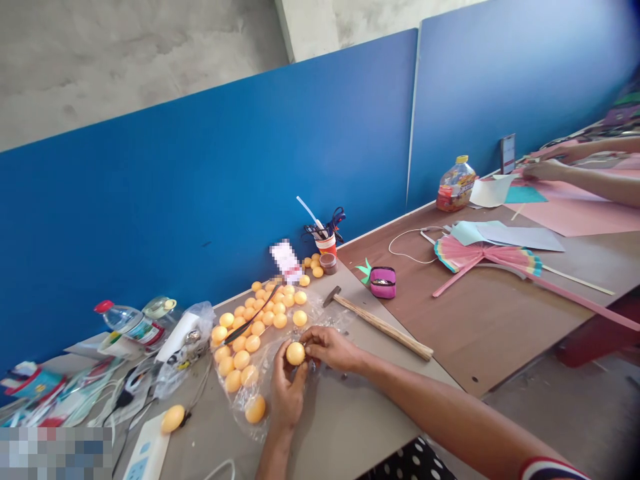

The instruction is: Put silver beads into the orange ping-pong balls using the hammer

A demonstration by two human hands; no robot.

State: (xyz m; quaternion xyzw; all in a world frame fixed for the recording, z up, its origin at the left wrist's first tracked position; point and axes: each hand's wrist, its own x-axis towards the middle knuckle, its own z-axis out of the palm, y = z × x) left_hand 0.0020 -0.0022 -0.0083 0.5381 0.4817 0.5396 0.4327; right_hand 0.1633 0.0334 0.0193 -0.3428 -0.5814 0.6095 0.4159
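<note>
Between the fingers of my left hand sits an orange ping-pong ball. My right hand reaches in from the right with its fingertips pinched at the ball's edge; whether they hold something small there is hidden. Under and behind the hands, a clear plastic bag lies spread with several more orange balls on it. A thin dark strip lies across those balls. To the right of my hands rests a hammer with a wooden handle.
A cup of tools and a purple pouch stand behind. At left are a red-capped bottle, tangled cables and a power strip with one ball beside it. At right lies a pink fan; another person's hands work beyond.
</note>
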